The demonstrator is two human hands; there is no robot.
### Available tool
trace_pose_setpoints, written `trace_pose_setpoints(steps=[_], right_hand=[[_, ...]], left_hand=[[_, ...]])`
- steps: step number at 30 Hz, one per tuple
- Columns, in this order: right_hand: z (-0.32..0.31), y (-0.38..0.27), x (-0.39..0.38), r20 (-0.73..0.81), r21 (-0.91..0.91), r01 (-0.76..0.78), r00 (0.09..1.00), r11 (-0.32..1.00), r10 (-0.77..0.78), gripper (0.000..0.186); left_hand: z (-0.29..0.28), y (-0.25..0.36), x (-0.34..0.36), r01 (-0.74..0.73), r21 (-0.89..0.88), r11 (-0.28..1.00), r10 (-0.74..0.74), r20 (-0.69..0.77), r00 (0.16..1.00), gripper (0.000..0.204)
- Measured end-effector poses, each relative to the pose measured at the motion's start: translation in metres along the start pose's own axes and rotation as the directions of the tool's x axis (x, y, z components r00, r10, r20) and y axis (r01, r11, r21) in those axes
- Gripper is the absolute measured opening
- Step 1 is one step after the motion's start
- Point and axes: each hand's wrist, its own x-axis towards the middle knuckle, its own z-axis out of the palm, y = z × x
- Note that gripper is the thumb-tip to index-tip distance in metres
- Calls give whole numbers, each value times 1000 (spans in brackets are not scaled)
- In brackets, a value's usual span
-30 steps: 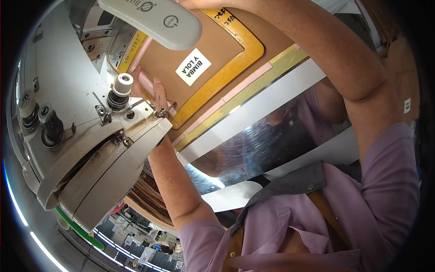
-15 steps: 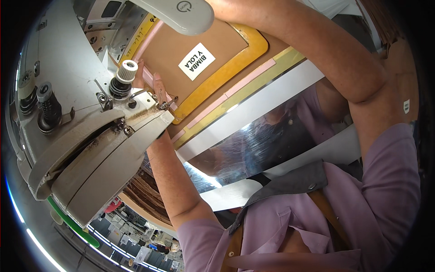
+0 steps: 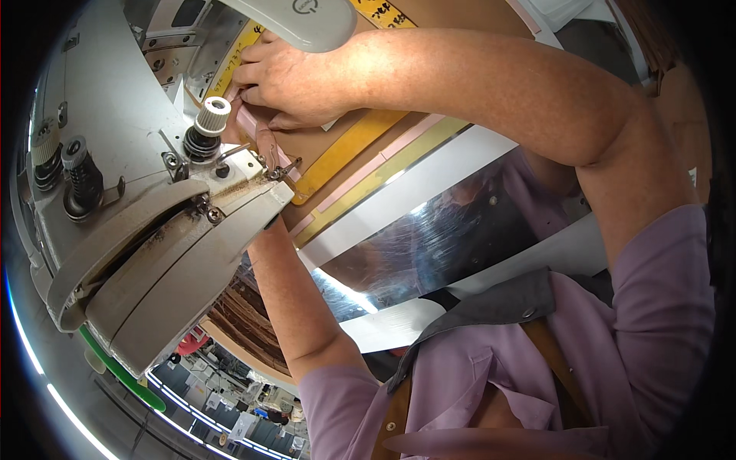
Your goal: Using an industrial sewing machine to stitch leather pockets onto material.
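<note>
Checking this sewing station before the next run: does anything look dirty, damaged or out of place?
Brown grime streaks the seam of the grey sewing machine head. Otherwise nothing stands out; the right hand rests on the yellow template.

left hand point(image 3: 264, 149): mostly hidden behind the sewing machine head point(image 3: 146, 230)
right hand point(image 3: 287, 80): fingertips tucked under, grip unclear
yellow template point(image 3: 345, 149): partly covered, cut off at top

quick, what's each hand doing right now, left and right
Left hand: hidden behind the sewing machine head, only its forearm shows; cannot tell.
Right hand: fingers curled, pressing the pink strip by the needle; a grip cannot be told.
</note>
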Motion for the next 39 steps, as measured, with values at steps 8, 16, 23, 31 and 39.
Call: trace_pose_setpoints(steps=[8,16,23,31,39], right_hand=[[-1,-8,-2,33,-38,-27,999,999,29,67],[6,-7,-1,9,43,-50,999,998,50,70],[4,-10,-3,-19,-110,-20,1000,994,18,66],[-23,-7,2,175,-33,37,984,999,-30,84],[-45,-14,12,373,-78,-15,927,997,43,94]], left_hand=[[-45,24,-49,425,-28,905,-401,279,873,67],[-50,97,-87,504,-268,821,-495,104,863,34],[-48,97,-66,248,106,963,-261,140,955,38],[-34,102,-63,251,240,938,-278,86,957,36],[-31,115,-64,269,234,934,-281,19,959,39]])
